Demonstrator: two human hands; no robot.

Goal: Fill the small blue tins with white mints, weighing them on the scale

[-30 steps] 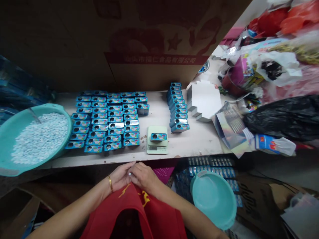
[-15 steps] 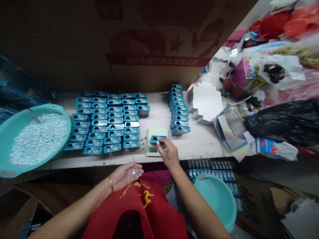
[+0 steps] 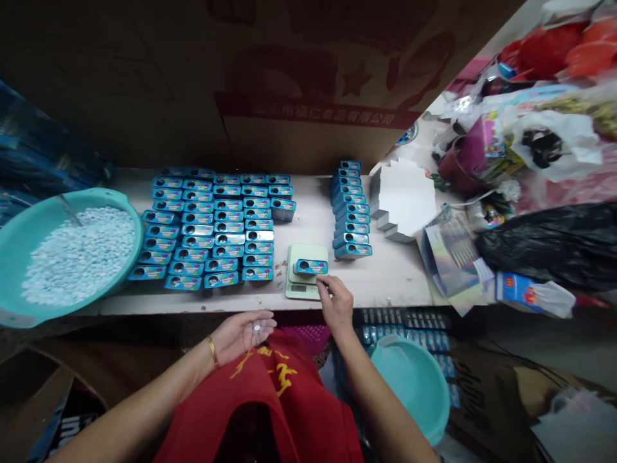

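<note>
My left hand (image 3: 245, 333) lies open, palm up, in front of the table edge. One small white tablet (image 3: 257, 328) rests loose on its fingers. My right hand (image 3: 336, 301) is at the front edge of a pale green digital scale (image 3: 296, 292), with thumb and forefinger drawn together. A small whitish spot shows by those fingers, too small to name. On the scale sits a blue tin (image 3: 312, 267) with a dark round opening at the left of its top. The right hand is just below this tin, apart from it.
Rows of blue tins (image 3: 226, 241) fill the left of the table; another column (image 3: 353, 218) stands right of the scale. A turquoise basin (image 3: 128, 215) of pale tablets is far left. White card stacks (image 3: 407, 196) lie right. A large carton (image 3: 308, 138) stands behind. Another turquoise basin (image 3: 414, 386) sits below.
My right hand has drawn back from the tin's opening, toward me and slightly right. The left hand stays palm up with its tablet. The view has shifted slightly.
</note>
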